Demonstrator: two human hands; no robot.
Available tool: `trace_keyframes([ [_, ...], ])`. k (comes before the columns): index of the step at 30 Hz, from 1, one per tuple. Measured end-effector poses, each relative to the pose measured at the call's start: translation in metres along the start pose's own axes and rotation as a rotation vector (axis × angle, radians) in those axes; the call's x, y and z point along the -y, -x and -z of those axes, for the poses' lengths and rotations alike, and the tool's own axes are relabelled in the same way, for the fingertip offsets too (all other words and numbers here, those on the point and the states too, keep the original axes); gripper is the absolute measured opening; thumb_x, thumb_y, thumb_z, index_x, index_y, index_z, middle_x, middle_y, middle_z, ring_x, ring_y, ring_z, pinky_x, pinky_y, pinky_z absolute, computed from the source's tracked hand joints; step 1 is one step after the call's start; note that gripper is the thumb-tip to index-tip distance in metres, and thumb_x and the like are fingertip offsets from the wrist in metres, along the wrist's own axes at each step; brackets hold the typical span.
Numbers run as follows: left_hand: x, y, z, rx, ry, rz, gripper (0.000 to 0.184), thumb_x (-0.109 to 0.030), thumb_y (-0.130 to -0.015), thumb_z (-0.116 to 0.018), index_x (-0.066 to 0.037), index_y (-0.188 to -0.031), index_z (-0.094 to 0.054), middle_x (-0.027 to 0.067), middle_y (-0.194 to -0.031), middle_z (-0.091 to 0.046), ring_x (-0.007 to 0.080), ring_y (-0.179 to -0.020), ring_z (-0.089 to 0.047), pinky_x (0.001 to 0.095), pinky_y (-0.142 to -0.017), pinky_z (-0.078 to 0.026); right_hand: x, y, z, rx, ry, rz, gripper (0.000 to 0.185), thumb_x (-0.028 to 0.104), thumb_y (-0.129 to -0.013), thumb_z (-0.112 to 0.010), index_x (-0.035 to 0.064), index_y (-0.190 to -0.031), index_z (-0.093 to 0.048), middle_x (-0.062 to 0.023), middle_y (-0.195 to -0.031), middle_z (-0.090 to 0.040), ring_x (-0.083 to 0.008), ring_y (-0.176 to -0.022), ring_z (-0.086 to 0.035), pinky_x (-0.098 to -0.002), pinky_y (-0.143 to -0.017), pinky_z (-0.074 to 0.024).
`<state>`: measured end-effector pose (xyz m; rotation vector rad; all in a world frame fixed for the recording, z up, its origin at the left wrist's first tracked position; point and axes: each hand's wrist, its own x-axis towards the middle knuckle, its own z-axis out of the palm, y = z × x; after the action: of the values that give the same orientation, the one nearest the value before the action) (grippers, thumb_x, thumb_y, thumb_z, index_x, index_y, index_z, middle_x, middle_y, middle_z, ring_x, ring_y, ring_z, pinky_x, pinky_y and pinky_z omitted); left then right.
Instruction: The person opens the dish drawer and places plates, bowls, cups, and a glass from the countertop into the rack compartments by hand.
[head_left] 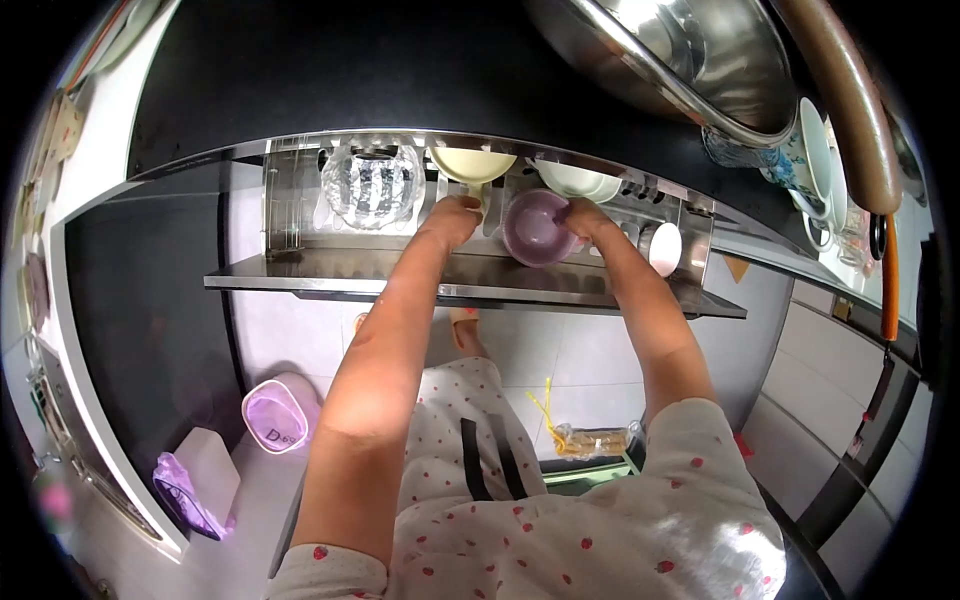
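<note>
A pulled-out metal drawer [340, 268] lies below the dark counter, and both my hands reach into it. My right hand [588, 220] grips the rim of a purple bowl [535, 232], thumb and fingers closed at its right side. My left hand [456, 217] is closed at the handle of a pale yellow bowl [474, 164], which is partly under the counter edge. A clear plastic-wrapped stack [372, 188] sits left of it. Behind the purple bowl is a pale green-white dish [578, 180]. A white cup [662, 248] stands at the drawer's right end.
On the black counter [340, 70] rest a large steel basin [700, 60] and blue-patterned cups [790, 160] at right. Below left, two lined bins stand on the floor, one pinkish [280, 412] and one white [205, 480]. A clear packet [600, 440] lies near my legs.
</note>
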<state>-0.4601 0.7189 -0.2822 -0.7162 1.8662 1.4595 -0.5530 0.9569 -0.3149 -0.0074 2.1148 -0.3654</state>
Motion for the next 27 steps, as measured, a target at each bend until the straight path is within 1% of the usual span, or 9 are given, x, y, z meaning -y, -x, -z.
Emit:
trace_keyframes([
  [5, 0.001, 0.002, 0.002, -0.029, -0.008, 0.06, 0.038, -0.019, -0.072, -0.057, -0.008, -0.108, -0.058, 0.0152, -0.106, -0.058, 0.0268, -0.101, -0.054, 0.0295, -0.087, -0.041, -0.007, 0.0, 0.001, 0.08, -0.036, 0.007, 0.037, 0.025, -0.072, -0.062, -0.0003, -0.099, -0.057, -0.0102, -0.081, -0.06, -0.0203, -0.063, -0.06, -0.0287, -0.047, -0.0515],
  [12, 0.009, -0.006, -0.001, -0.071, -0.011, 0.037, 0.037, -0.019, -0.072, -0.057, -0.008, -0.107, -0.058, 0.0154, -0.104, -0.059, 0.0263, -0.1, -0.055, 0.0298, -0.086, -0.041, -0.028, -0.012, -0.012, 0.057, -0.201, 0.022, 0.031, 0.025, -0.073, -0.062, -0.0032, -0.086, -0.061, -0.0105, -0.079, -0.06, -0.0189, -0.058, -0.06, -0.0278, -0.046, -0.0509],
  [14, 0.012, -0.009, 0.001, -0.088, -0.006, 0.045, 0.035, -0.019, -0.072, -0.057, -0.008, -0.106, -0.059, 0.0155, -0.104, -0.059, 0.0264, -0.1, -0.055, 0.03, -0.087, -0.041, -0.025, -0.018, -0.006, 0.072, 0.194, -0.075, 0.033, 0.026, -0.072, -0.063, -0.0039, -0.085, -0.061, -0.0114, -0.08, -0.062, -0.0189, -0.061, -0.061, -0.0288, -0.044, -0.0496],
  [18, 0.019, -0.01, 0.007, -0.119, 0.04, 0.027, 0.033, -0.019, -0.073, -0.055, -0.009, -0.104, -0.061, 0.0154, -0.104, -0.059, 0.0278, -0.1, -0.055, 0.0308, -0.086, -0.041, -0.023, -0.018, -0.003, -0.046, 0.361, -0.16, 0.028, 0.025, -0.077, -0.056, -0.0012, -0.083, -0.063, -0.0136, -0.087, -0.063, -0.0206, -0.072, -0.063, -0.0311, -0.052, -0.0504],
  [20, 0.016, -0.009, 0.01, -0.11, 0.045, 0.064, 0.031, -0.018, -0.074, -0.053, -0.009, -0.101, -0.062, 0.0169, -0.103, -0.059, 0.0295, -0.1, -0.055, 0.0318, -0.086, -0.042, 0.025, 0.028, 0.007, -0.432, 0.565, -0.079, 0.026, 0.023, -0.08, -0.049, 0.0017, -0.082, -0.064, -0.0158, -0.09, -0.063, -0.0239, -0.083, -0.062, -0.0338, -0.063, -0.0508],
  [21, 0.018, -0.011, 0.012, -0.122, -0.011, 0.048, 0.03, -0.018, -0.075, -0.049, -0.009, -0.1, -0.062, 0.0174, -0.104, -0.058, 0.031, -0.101, -0.053, 0.0334, -0.085, -0.042, 0.042, 0.034, 0.005, -0.441, 0.537, 0.036, 0.024, 0.019, -0.08, -0.046, 0.0043, -0.081, -0.064, -0.017, -0.09, -0.062, -0.0278, -0.084, -0.061, -0.0371, -0.07, -0.049],
  [23, 0.02, -0.015, 0.021, -0.11, -0.068, 0.039, 0.03, -0.02, -0.076, -0.048, -0.009, -0.1, -0.062, 0.0172, -0.105, -0.057, 0.031, -0.102, -0.053, 0.0335, -0.086, -0.042, 0.073, 0.029, -0.016, -0.511, 0.611, 0.369, 0.021, 0.02, -0.078, -0.049, 0.0037, -0.081, -0.063, -0.0159, -0.084, -0.062, -0.0298, -0.081, -0.061, -0.0397, -0.067, -0.0488],
  [25, 0.023, -0.016, 0.034, -0.101, -0.129, 0.027, 0.03, -0.021, -0.077, -0.047, -0.009, -0.1, -0.061, 0.017, -0.106, -0.057, 0.031, -0.102, -0.052, 0.0337, -0.086, -0.042, 0.114, 0.013, -0.039, -0.365, 0.627, 0.472, 0.021, 0.021, -0.076, -0.052, 0.003, -0.084, -0.06, -0.0162, -0.079, -0.062, -0.0312, -0.072, -0.061, -0.0407, -0.063, -0.0488],
  [27, 0.029, -0.016, 0.051, -0.133, -0.215, 0.038, 0.031, -0.023, -0.077, -0.046, -0.009, -0.099, -0.061, 0.0168, -0.107, -0.056, 0.0317, -0.102, -0.051, 0.0346, -0.087, -0.041, 0.138, -0.012, -0.072, -0.452, 0.255, 0.747, 0.025, 0.023, -0.075, -0.057, 0.0014, -0.087, -0.058, -0.0164, -0.075, -0.062, -0.0298, -0.064, -0.062, -0.0399, -0.057, -0.0489],
])
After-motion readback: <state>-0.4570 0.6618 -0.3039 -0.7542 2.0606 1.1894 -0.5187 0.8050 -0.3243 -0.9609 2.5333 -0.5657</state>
